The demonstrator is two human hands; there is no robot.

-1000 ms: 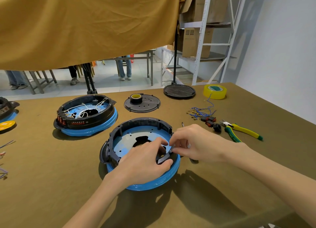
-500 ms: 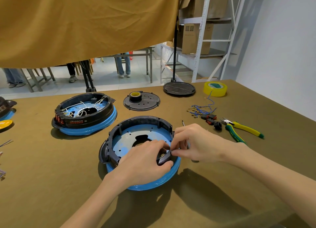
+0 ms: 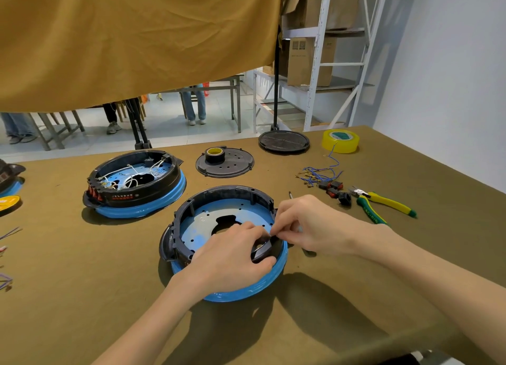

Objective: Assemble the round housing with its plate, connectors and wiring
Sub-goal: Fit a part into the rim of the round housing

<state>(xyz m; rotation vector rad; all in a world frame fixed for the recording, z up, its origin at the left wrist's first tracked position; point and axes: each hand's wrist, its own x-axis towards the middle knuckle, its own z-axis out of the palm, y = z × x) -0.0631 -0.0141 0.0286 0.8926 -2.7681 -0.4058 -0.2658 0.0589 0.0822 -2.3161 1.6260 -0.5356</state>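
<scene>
Head view, both my hands over the round housing (image 3: 219,200), which sits on the olive surface (image 3: 82,296) at centre, just nearer me than the middle. It has a black ring wall, a blue outer rim and a blue plate (image 3: 202,228) inside with a dark cut-out at its middle.

Left hand (image 3: 232,258): lies across the housing's 5 o'clock wall. Fingers curled over the rim, thumb under the outside edge, clamped on a small curved black part (image 3: 262,251) at the wall.

Right hand (image 3: 309,225): comes in from 3 o'clock. Thumb and forefinger are pinched together on the upper end of that same black part, touching the left fingertips. What exactly sits between the fingertips is too small to tell.

Second housing (image 3: 137,184) at 10 o'clock of the first, apart from it, with white wiring and a row of red connectors on its near wall.

At 12 o'clock: dark perforated disc (image 3: 224,165) with a roll of black tape on it. Further back, a round black base (image 3: 284,141) of a stand.

At 2 o'clock: yellow tape roll (image 3: 340,140), a bundle of blue wires (image 3: 319,173) with metal terminals, small black and red switches (image 3: 335,189), then yellow-green pliers (image 3: 383,204) at 3 o'clock.
</scene>
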